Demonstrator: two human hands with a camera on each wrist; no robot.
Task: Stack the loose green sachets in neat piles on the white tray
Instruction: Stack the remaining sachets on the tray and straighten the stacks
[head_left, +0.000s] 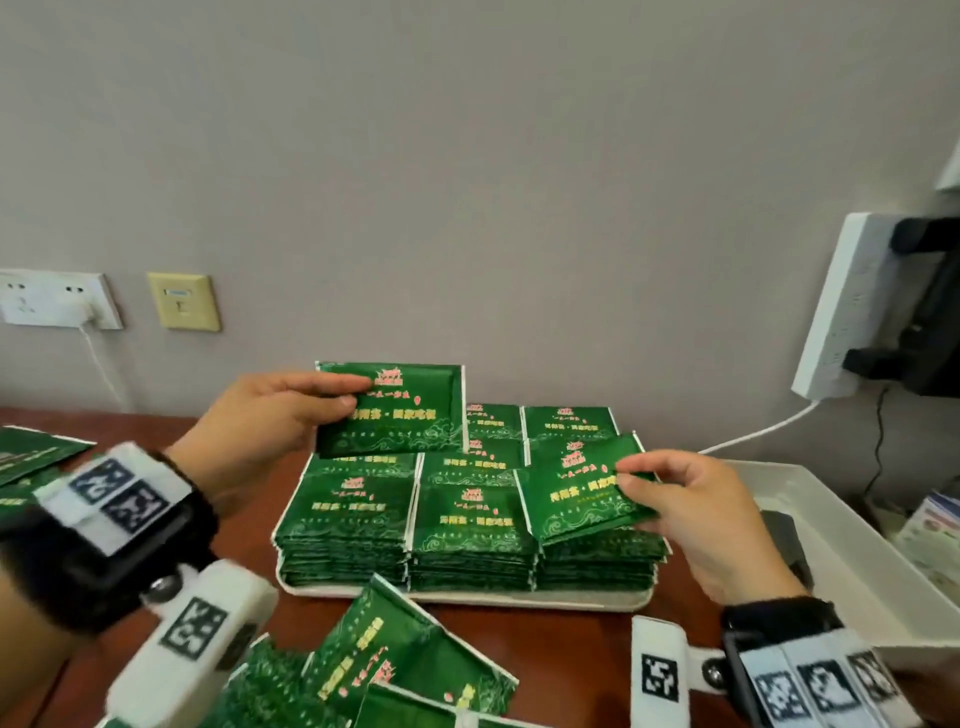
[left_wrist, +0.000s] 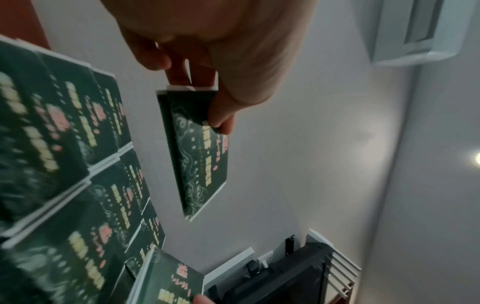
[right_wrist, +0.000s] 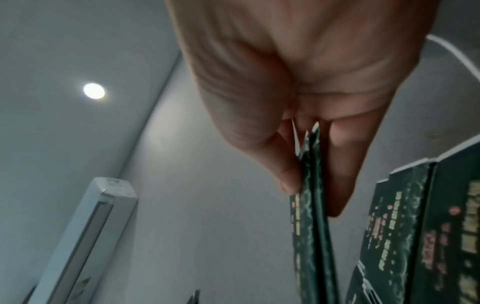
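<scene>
- The white tray (head_left: 597, 603) sits on the reddish-brown table (head_left: 249, 525) close to the grey wall; everything below is placed from it.
- On the tray, green sachets (head_left: 470, 525) already stand in tight piles, rows running back towards the wall, printed faces up and edges squared, presumably so each new one can drop on flat.
- The left hand (head_left: 260, 415) hovers above the tray's back-left pile, thumb on the printed face and fingers behind, pinching a sachet by its short edge (head_left: 410, 410). The left wrist view suggests two thin packets together (left_wrist: 197, 152). Holding by the edge keeps the rest free to lay down flat.
- The right hand (head_left: 696, 509) is over the tray's front-right pile, thumb and fingertips closed on the right edge of another sachet (head_left: 576, 493), which lies tilted, its lower edge apparently touching the pile. The right wrist view shows what looks like two layers in the pinch (right_wrist: 311, 205).
- It seems tilted because it is mid-placement, needing to be turned square with the pile.
- Loose sachets (head_left: 395, 660) lie jumbled on the table in front of the tray, more to its far left (head_left: 36, 457), so the job is well on but unfinished.
- A white bin (head_left: 841, 545) stands right of the tray.
</scene>
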